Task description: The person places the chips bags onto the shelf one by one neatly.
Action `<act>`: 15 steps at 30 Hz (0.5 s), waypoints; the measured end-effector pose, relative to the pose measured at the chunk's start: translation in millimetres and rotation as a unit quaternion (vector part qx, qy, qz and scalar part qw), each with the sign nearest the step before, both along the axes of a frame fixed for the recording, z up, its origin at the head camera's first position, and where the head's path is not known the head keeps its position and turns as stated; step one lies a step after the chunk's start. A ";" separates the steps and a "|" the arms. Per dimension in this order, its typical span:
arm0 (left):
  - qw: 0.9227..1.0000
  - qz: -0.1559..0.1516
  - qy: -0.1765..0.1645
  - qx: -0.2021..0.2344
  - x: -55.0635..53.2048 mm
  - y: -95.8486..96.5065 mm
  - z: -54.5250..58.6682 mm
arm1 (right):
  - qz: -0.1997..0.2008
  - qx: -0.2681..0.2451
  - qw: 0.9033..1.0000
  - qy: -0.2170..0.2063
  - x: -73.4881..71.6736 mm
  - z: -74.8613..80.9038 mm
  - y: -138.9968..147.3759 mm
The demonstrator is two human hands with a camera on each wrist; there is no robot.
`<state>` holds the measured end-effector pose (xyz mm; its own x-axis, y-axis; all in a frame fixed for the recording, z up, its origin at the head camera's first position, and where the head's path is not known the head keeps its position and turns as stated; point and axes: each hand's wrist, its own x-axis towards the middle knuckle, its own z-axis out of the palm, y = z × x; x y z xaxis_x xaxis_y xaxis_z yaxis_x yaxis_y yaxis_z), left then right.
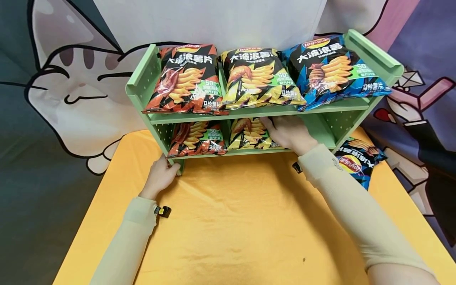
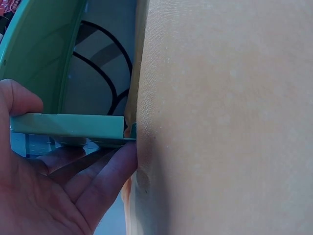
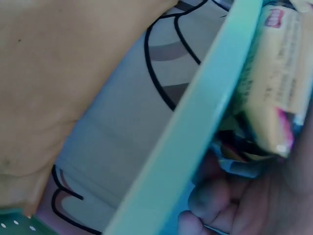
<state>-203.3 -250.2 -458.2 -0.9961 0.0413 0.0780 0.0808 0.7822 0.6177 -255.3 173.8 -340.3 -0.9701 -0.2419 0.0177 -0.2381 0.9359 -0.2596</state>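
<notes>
A green two-tier shelf rack stands at the far side of the yellow-covered table. My left hand grips its lower left leg; in the left wrist view the thumb lies over the green edge and the fingers pass beneath it. On the lower tier, my right hand holds the right end of a yellow potato chip bag, thumb on its front. Curled fingers show below the bag in the right wrist view. To its left sits a red chip bag.
Red, yellow and blue chip bags fill the upper tier. Another blue chip bag lies on the table beyond the rack's right side. A cartoon-printed backdrop hangs behind the table.
</notes>
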 end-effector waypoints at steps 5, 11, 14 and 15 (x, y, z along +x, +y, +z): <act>1.000 0.000 0.002 -0.001 0.4 0.1 0.1 | 0.016 -0.002 0.989 0.149 22.4 -2.0 9.1; 1.000 -0.004 -0.002 0.009 0.0 -0.4 -0.7 | 0.016 -0.014 0.969 0.245 56.3 -1.1 33.4; 1.000 -0.006 -0.002 0.015 -0.5 -0.3 -1.3 | 0.003 -0.022 0.966 0.256 72.8 -2.7 52.4; 1.000 -0.007 -0.001 0.015 -0.7 -0.3 -1.6 | -0.003 -0.022 0.966 0.259 78.2 -3.9 59.4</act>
<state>-204.0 -250.5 -459.8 -0.9957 0.0524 0.0766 0.0895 0.7616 0.6418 -177.1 233.2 -344.2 -0.8298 -0.2248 0.5108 -0.3419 0.9282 -0.1468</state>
